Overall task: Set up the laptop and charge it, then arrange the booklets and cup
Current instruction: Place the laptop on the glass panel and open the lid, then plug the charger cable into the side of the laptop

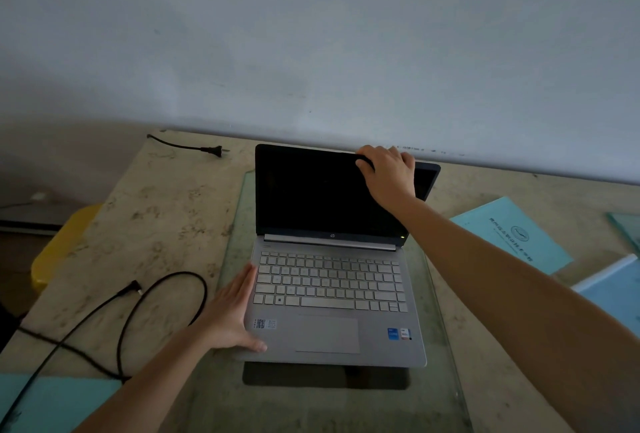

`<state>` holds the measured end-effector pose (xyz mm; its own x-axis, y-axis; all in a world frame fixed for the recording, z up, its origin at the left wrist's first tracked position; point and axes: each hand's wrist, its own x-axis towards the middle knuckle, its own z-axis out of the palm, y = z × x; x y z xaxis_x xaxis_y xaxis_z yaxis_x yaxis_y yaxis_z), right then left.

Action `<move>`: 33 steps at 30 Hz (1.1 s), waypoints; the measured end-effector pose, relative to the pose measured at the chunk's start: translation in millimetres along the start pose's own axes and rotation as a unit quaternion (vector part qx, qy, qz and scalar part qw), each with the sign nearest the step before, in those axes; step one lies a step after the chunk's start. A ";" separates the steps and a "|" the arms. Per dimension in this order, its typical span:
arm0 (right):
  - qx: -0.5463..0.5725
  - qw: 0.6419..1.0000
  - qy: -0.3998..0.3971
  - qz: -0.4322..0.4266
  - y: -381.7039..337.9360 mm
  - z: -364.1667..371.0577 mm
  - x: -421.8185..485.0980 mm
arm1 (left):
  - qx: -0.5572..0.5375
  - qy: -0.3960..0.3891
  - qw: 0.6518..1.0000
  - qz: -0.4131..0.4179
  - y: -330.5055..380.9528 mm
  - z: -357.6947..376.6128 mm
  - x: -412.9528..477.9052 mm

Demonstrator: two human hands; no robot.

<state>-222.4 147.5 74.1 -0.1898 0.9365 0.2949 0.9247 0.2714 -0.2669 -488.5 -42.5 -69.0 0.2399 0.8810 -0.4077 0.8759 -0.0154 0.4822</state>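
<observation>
laptop (329, 294) stands open, its front edge nearest, long axis left-right.

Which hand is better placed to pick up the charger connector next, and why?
Left. The left hand rests flat at the left edge of the laptop, on the same side as the charger connector; the right hand grips the top edge of the screen, farther away.

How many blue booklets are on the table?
4 booklets: one right of the laptop, one cut off at the far right edge, one nearer at the right edge, one at the bottom left under the cable. More may lie out of view.
</observation>
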 end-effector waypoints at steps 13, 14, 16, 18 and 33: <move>-0.022 1.000 0.000 -0.012 -1.1 -0.8 -10.9 | -0.034 0.017 0.999 -0.009 0.0 8.7 -5.8; -0.033 0.999 0.008 -0.016 -1.7 -1.0 -16.5 | -0.043 0.025 0.999 -0.013 0.7 11.1 -9.0; -0.035 0.999 0.034 -0.008 -2.9 -2.6 -32.3 | -0.065 0.040 0.997 -0.018 2.3 16.8 -16.4; 0.014 0.999 0.048 0.004 -1.9 -2.9 -55.6 | -0.092 0.062 0.993 -0.026 7.4 25.6 -25.8; 0.181 0.955 -0.219 -0.086 -25.6 32.4 -159.1 | -0.217 0.290 0.921 -0.142 38.1 33.7 -122.9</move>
<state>-226.6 -1.3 4.3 -0.5216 0.8527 -0.0277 0.7076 0.4142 -0.5725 -470.6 -167.3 -26.7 -0.3473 0.9270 -0.1416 0.5894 0.3332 0.7359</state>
